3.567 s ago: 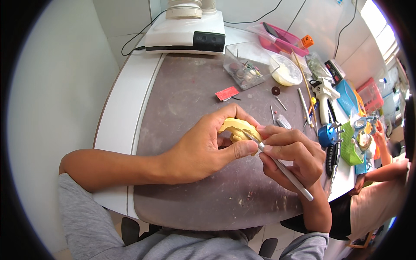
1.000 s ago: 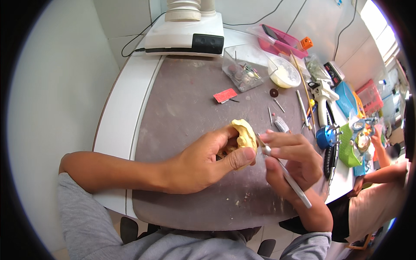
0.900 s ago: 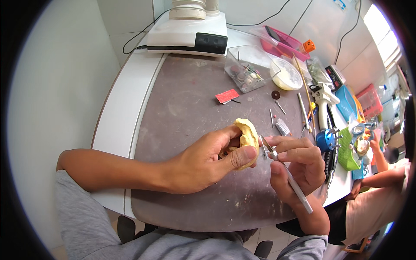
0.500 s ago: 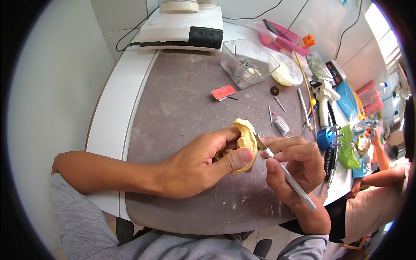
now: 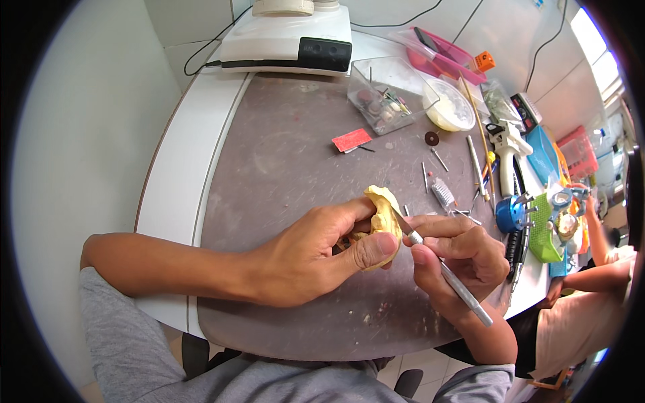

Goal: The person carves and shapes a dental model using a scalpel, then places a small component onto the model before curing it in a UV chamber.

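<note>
A yellow cast (image 5: 386, 216) is being pinched by the left grip (image 5: 306, 252), a knife (image 5: 463, 292) by the right grip (image 5: 463, 258); the tabletop's right edge (image 5: 531, 287) is being crowded by a green basket (image 5: 544, 243).

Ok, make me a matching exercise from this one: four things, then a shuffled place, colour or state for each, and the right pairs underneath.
Things:
1. Model
2. Knife
3. Disc
4. Bowl

Places, colours, states:
A. Dark brown, lying flat on the bench
B. Held in the right hand
C. With pale contents, beside the clear box
D. Yellow, held in the left hand

Pairs: 1-D, 2-B, 3-A, 4-C
</note>
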Action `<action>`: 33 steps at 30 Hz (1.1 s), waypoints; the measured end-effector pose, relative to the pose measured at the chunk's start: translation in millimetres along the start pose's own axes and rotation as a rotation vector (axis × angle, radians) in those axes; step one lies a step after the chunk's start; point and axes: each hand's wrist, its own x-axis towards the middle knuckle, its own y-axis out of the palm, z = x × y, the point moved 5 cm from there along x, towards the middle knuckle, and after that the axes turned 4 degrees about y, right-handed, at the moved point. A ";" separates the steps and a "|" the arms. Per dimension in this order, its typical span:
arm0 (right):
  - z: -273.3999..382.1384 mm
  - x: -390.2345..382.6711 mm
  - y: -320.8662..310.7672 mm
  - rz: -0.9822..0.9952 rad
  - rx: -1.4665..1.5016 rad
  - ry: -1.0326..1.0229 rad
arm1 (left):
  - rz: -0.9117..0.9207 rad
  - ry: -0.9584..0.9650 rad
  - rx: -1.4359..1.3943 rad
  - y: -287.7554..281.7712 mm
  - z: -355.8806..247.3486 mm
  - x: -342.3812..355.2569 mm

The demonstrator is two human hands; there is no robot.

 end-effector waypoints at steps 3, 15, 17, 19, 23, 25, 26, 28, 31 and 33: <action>2.2 2.5 1.3 0.021 -0.053 -0.044 | 0.010 -0.004 0.013 -1.1 1.2 0.6; 8.9 0.7 0.6 -0.008 -0.079 -0.079 | -0.178 0.109 -0.004 0.1 -6.0 3.2; 8.8 0.5 1.7 -0.012 -0.091 -0.079 | -0.185 0.123 -0.003 -0.5 -4.4 3.4; 8.7 0.8 1.6 -0.006 -0.099 -0.083 | -0.190 0.123 -0.011 -0.8 -4.0 3.4; 7.2 0.5 1.3 -0.001 -0.084 -0.072 | -0.190 0.086 0.016 -1.6 -5.8 3.1; 6.8 0.8 1.7 -0.004 -0.079 -0.077 | -0.186 0.082 0.003 -1.2 -5.9 3.2; 6.6 0.9 1.9 -0.006 -0.076 -0.080 | -0.188 0.089 0.002 -1.2 -6.5 3.2; 6.2 0.5 2.3 -0.006 -0.089 -0.085 | -0.192 0.104 0.000 -1.1 -7.4 3.2; 8.9 0.8 3.4 -0.008 -0.145 -0.090 | -0.189 0.091 0.016 -2.2 -8.1 3.7; 11.1 1.4 3.2 -0.005 -0.187 -0.085 | -0.200 0.105 0.010 -1.3 -6.3 5.0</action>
